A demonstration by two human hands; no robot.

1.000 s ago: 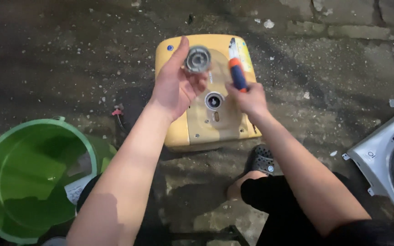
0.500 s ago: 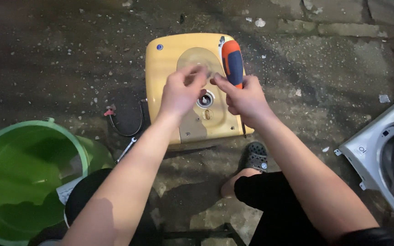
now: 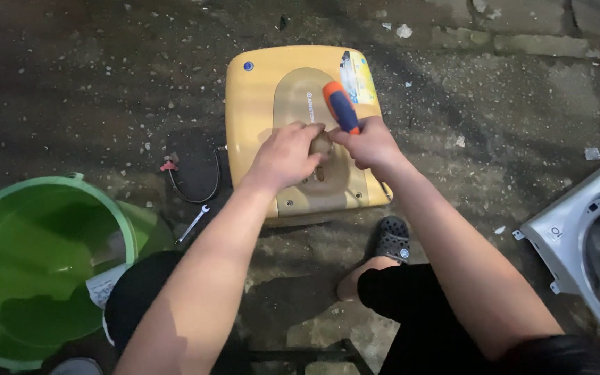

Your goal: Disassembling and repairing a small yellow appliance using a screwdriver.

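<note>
A yellow, box-shaped appliance [image 3: 258,90] lies flat on the rough ground in front of me. My left hand [image 3: 285,156] rests on its middle, fingers closed around a small round knob-like part [image 3: 321,144] that it presses against the casing. My right hand [image 3: 371,144] meets it from the right and grips a screwdriver with an orange and blue handle [image 3: 340,105]. The handle points up and away; the tip is hidden behind my fingers.
A green bucket [image 3: 8,208] with water stands at the lower left. A small wrench [image 3: 192,223] and a dark hose with a red fitting [image 3: 169,167] lie left of the appliance. A white machine panel [image 3: 578,229] sits at the right. My foot in a dark clog [image 3: 392,239] is below the appliance.
My left hand held the round part up in the air a second ago; it has come down onto the middle of the appliance. My right hand with the screwdriver has closed in beside it.
</note>
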